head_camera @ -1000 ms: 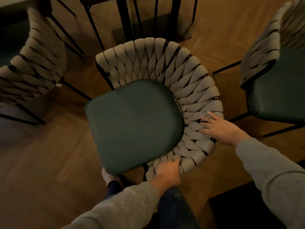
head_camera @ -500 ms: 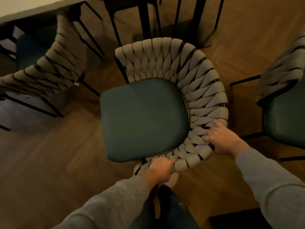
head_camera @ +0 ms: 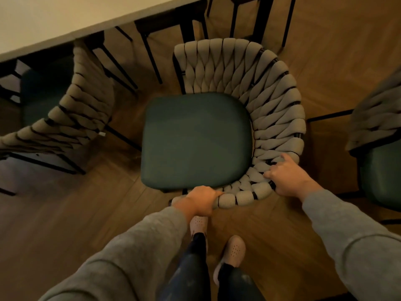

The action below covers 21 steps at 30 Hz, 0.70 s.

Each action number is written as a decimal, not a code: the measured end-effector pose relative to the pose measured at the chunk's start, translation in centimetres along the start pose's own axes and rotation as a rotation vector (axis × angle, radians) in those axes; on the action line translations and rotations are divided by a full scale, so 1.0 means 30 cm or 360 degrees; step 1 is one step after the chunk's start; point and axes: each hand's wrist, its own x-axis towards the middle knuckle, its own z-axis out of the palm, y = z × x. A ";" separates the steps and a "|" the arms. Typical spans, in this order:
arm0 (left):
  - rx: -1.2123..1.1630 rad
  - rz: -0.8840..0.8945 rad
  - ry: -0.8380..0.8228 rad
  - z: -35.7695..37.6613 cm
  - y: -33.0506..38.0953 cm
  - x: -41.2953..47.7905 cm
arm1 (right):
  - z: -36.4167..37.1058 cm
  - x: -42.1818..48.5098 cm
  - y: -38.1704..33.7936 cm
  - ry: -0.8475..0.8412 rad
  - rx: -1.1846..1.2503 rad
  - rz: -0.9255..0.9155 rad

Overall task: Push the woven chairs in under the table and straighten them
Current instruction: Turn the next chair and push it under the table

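Note:
A woven chair (head_camera: 280, 118) with a dark green seat cushion stands on the wood floor just below me, its beige backrest curving round the right and near side. My left hand (head_camera: 200, 202) grips the near end of that woven rim. My right hand (head_camera: 286, 178) is closed over the rim further right. The pale table (head_camera: 65, 20) runs across the top left, with its dark legs beyond the chair. The seat's open front faces left, not squarely at the table.
A second woven chair (head_camera: 71, 118) is tucked partly under the table at the left. A third one (head_camera: 377, 118) stands at the right edge. Black chair and table legs (head_camera: 152, 55) crowd the floor ahead. My two feet (head_camera: 233, 250) are right behind the chair.
The chair has turned and slid toward the table, which has come into view at top left. My right hand has closed onto the rim; I have stepped forward.

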 end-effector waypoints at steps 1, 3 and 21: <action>0.0013 0.0009 0.0000 -0.024 -0.035 0.007 | -0.020 0.022 -0.001 0.0005 0.0020 0.0010; 0.0056 0.0026 -0.0011 -0.069 -0.102 0.022 | -0.057 0.065 -0.004 0.0025 0.0033 0.0025; -0.0823 -0.0438 -0.0160 -0.349 0.014 0.214 | -0.305 0.475 0.770 0.0252 -0.0345 -0.0411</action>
